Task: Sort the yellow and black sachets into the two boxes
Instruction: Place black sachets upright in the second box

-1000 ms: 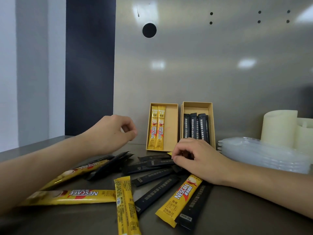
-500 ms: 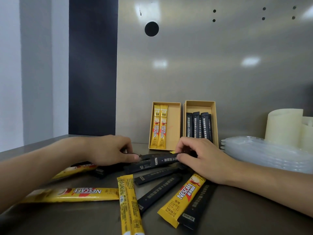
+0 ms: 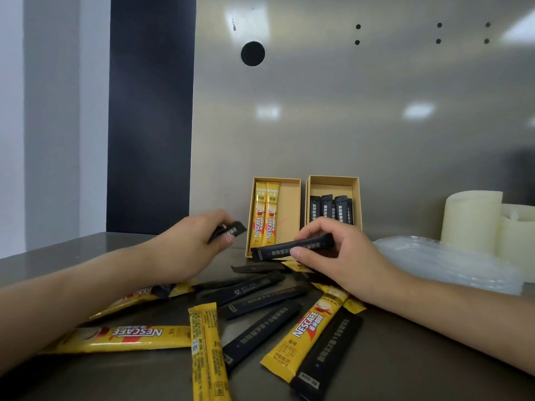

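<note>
Two open cardboard boxes lean against the back wall. The left box [image 3: 291, 209] holds two yellow sachets [image 3: 266, 212]; the right box [image 3: 333, 183] holds several black sachets [image 3: 330, 209]. My left hand [image 3: 185, 250] grips one black sachet [image 3: 231, 230], lifted above the counter in front of the left box. My right hand [image 3: 341, 256] pinches another black sachet [image 3: 292, 248], held level in front of the boxes. A mixed pile of yellow sachets [image 3: 127, 338] and black sachets [image 3: 260, 331] lies on the steel counter below both hands.
A stack of clear plastic lids [image 3: 443, 264] lies at the right, with two cream cylinders [image 3: 472, 221] behind it. The steel wall [image 3: 347, 111] stands right behind the boxes. A dark panel [image 3: 150, 111] rises at the back left.
Both hands came down onto the pile, each took a black sachet, and both have lifted them off the counter toward the boxes.
</note>
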A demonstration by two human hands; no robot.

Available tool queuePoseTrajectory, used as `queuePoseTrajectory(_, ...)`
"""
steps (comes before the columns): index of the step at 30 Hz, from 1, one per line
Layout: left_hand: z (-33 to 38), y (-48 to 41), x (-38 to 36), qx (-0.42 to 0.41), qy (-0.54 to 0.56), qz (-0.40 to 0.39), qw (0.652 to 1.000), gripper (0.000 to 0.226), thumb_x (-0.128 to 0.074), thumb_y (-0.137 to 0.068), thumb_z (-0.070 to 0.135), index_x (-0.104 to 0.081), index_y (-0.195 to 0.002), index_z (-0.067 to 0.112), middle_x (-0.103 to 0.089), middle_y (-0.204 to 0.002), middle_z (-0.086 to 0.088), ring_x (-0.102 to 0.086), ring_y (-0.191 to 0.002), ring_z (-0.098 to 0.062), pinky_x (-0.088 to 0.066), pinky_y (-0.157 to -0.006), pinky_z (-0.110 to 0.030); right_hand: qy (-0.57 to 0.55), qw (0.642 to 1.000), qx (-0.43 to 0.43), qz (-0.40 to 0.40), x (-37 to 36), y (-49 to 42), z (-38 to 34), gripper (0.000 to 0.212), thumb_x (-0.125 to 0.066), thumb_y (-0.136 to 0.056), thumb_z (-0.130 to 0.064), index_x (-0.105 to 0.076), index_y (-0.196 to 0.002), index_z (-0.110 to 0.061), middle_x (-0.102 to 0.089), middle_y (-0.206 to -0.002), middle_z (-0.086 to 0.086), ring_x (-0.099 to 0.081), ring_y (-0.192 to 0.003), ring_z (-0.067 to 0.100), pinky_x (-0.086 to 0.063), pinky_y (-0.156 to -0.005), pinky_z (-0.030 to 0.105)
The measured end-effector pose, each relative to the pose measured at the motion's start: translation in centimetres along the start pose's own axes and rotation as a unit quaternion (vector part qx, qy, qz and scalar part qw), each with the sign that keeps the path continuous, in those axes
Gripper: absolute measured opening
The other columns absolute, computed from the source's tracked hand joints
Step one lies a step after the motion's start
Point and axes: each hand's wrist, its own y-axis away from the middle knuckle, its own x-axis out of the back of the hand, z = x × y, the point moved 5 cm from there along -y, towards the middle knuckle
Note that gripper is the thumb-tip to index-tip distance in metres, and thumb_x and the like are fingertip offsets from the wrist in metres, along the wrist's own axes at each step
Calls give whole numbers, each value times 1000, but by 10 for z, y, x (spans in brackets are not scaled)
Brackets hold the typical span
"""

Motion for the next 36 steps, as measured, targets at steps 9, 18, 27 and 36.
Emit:
queuePoseTrajectory(9,0,-3,1,2,116,21,993,13,-53,-101,30,-55,-113,26,-60,-80,7,-54,-60,-8,-44,-58,-21,-184,977,-98,-43,-4,-1,15,12,-67,-95,-23,-68,-106,-18,-74,-83,-2,-60,-69,10,-50,-64,21)
queuePoseTrajectory(18,14,3,-1,-32,165,-27,985,32,-72,-78,47,-65,-94,20,-68,-74,9,-58,-55,1,-47,-52,-17,-219,969,-106,-43,-5,-3,19,11,-63,-97,-21,-69,-104,-14,-74,-83,1,-57,-68,12,-48,-63,24)
queuePoseTrajectory(27,26,9,-8,-62,139,-63,986,12,-79,-82,33,-69,-84,27,-73,-86,-2,-70,-80,-17,-59,-82,-47,-220,971,-78,-57,-6,-3,16,14,-65,-95,-21,-71,-106,-14,-71,-76,-6,-57,-65,9,-47,-61,20)
queuePoseTrajectory(36,24,8,-4,-44,124,-37,991,10,-77,-86,30,-68,-86,26,-74,-84,11,-70,-79,-4,-58,-80,-32,-194,978,-76,4,5,-11,15,23,-64,-96,-15,-60,-118,-16,-74,-88,0,-66,-70,9,-52,-60,23)
